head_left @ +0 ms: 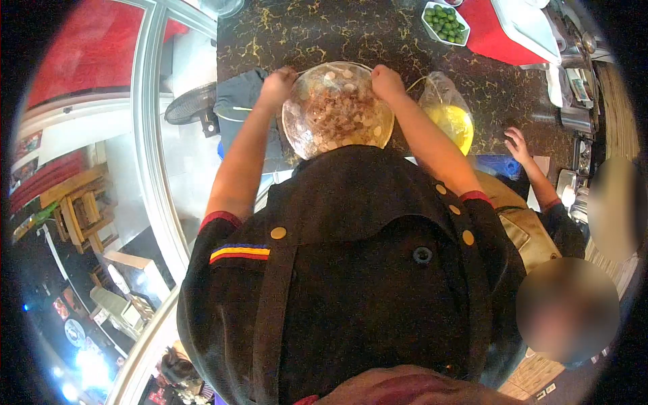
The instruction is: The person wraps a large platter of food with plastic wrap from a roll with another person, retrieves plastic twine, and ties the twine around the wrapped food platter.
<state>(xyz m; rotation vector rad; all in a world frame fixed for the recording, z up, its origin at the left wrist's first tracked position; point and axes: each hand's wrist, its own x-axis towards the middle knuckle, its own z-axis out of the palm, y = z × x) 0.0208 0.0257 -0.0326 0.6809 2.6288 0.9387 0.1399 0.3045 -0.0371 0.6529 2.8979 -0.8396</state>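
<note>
In front of my chest is a large round mass of food under clear shiny plastic [337,111], with brown pieces in the middle and pale slices around them. Whether the plastic is a bag or a wrap over a bowl, I cannot tell. My left hand [280,85] is closed at its upper left edge, fingers curled on the plastic. At the upper right edge my right hand [387,84] is closed the same way. A thin pale edge runs between the two hands along the top. The fingertips are partly hidden.
Right of my right forearm sits a clear bag with a yellow round thing [449,125]. Green limes fill a white bowl [445,24] farther back on the dark patterned counter [324,30]. Dark cloth [246,128] and a fan [191,108] are left. A co-worker's hand [518,145] reaches in from the right.
</note>
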